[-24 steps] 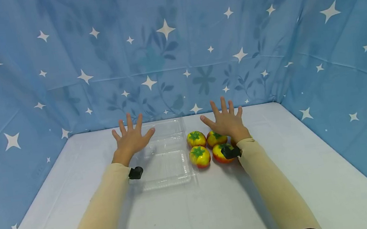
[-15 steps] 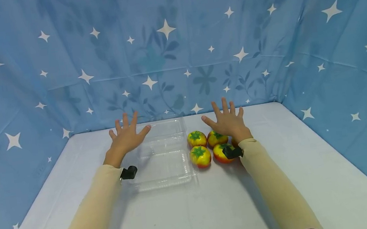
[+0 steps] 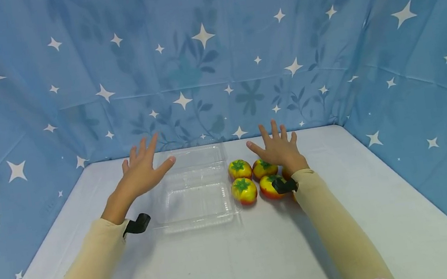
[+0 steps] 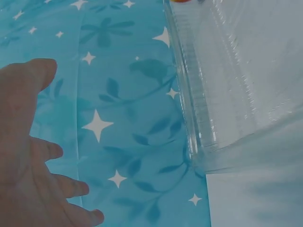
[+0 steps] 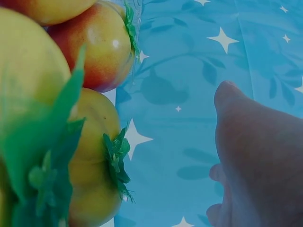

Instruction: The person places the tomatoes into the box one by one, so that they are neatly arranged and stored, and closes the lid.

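My left hand (image 3: 140, 173), fingers spread, hovers above the left side of a clear plastic container (image 3: 198, 202) and holds nothing. In the left wrist view its thumb and fingers stand apart from the container's ribbed rim (image 4: 189, 109). Over the back of a group of yellow-red fruits with green leafy tops, perhaps persimmons (image 3: 244, 191), my right hand (image 3: 280, 153) is raised with spread fingers. Nothing is in it. The right wrist view shows several of these fruits (image 5: 97, 45) close to the camera, apart from the thumb. My right hand and wrist partly hide the rearmost and rightmost fruits.
A white cloth-covered table (image 3: 206, 264) bears the container and the fruits side by side. Blue curtains (image 3: 205, 66) with white stars rise along the back and both sides. Black wrist cameras (image 3: 137, 224) sit at both cuffs.
My left hand has moved left and turned somewhat, uncovering more of the container. My right hand has stayed almost still. The fruits and container have not moved.
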A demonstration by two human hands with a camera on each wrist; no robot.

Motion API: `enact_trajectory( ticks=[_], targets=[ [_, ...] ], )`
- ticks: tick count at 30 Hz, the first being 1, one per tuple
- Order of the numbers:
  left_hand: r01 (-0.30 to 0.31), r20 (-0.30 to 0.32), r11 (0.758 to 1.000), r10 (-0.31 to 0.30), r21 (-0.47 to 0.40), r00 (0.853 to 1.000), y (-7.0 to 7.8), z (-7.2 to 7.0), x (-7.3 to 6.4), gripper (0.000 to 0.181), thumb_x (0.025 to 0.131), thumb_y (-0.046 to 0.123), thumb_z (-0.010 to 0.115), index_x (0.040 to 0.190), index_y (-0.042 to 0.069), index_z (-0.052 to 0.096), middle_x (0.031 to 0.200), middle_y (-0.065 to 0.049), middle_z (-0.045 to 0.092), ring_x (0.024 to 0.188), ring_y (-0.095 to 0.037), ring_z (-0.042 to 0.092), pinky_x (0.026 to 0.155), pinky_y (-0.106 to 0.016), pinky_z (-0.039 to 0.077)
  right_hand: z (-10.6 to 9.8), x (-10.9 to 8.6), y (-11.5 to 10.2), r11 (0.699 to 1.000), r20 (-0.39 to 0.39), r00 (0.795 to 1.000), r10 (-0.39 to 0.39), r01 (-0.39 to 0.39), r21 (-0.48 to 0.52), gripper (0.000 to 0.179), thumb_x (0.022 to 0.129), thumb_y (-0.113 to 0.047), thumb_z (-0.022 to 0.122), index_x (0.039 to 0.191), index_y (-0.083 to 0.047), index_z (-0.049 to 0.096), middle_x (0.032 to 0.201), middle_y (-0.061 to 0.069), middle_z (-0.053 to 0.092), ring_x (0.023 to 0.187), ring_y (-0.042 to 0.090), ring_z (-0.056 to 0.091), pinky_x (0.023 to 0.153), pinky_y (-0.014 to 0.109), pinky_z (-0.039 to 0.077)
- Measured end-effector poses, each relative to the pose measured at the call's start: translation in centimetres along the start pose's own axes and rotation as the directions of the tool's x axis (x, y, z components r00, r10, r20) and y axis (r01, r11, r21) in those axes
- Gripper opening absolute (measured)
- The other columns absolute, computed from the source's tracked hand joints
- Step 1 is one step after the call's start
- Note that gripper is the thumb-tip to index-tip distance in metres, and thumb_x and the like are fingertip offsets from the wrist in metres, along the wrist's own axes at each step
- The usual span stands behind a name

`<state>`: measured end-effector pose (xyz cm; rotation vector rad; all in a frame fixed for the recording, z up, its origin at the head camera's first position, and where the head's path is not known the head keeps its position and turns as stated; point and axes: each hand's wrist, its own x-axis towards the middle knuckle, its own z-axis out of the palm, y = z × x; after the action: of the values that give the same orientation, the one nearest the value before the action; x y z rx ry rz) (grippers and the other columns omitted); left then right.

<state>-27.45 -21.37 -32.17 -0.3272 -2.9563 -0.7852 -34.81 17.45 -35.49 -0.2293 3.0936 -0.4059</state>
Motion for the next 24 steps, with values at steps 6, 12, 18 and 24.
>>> enact_trajectory(
  ticks=[6, 12, 18, 24],
  targets=[
    [-0.068, -0.040, 0.997, 0.066, -0.041, 0.997, -0.6, 0.7, -3.2, 0.100, 0.105, 0.059, 0.059, 0.174, 0.018, 0.000, 0.177, -0.024, -0.005, 0.158, -0.055, -0.010, 0.115, -0.084, 0.000, 0.1, -0.1, 0.1, 1.000, 0.022, 1.000, -0.005, 0.005, 0.017, 0.096, 0.106, -0.074, 0.031, 0.174, -0.012, 0.004, 0.175, 0.027, -0.012, 0.158, 0.055, -0.009, 0.120, 0.077, -0.006],
    [-0.045, -0.018, 0.995, 0.044, -0.087, 0.999, -2.0, 2.6, -5.1, 0.108, 0.101, 0.056, 0.066, 0.174, 0.012, -0.001, 0.177, -0.025, -0.004, 0.159, -0.056, -0.005, 0.116, -0.083, 0.003, 0.1, -0.3, 0.3, 0.998, 0.023, 0.999, -0.024, 0.023, 0.059, 0.095, 0.107, -0.073, 0.032, 0.174, -0.011, 0.006, 0.175, 0.028, -0.009, 0.158, 0.056, -0.005, 0.120, 0.077, -0.005],
    [-0.020, 0.031, 0.993, 0.024, -0.117, 0.999, -2.9, 4.9, -6.1, 0.116, 0.098, 0.061, 0.069, 0.173, 0.009, -0.002, 0.177, -0.023, -0.007, 0.160, -0.053, -0.003, 0.117, -0.082, 0.006, 0.1, -0.4, 0.5, 0.993, 0.055, 0.998, -0.035, 0.029, 0.115, 0.095, 0.106, -0.074, 0.032, 0.174, -0.011, 0.007, 0.175, 0.029, -0.009, 0.159, 0.056, -0.002, 0.121, 0.076, -0.003],
    [-0.025, 0.048, 0.995, 0.029, -0.095, 0.998, -3.1, 6.0, -6.6, 0.123, 0.094, 0.065, 0.072, 0.171, 0.001, 0.002, 0.177, -0.023, -0.004, 0.160, -0.053, 0.001, 0.118, -0.080, 0.010, -0.4, -0.6, 0.7, 0.974, 0.091, 0.993, -0.081, 0.059, 0.220, 0.095, 0.107, -0.074, 0.030, 0.173, -0.008, 0.010, 0.176, 0.028, -0.005, 0.160, 0.053, 0.001, 0.122, 0.075, -0.001]
  ],
)
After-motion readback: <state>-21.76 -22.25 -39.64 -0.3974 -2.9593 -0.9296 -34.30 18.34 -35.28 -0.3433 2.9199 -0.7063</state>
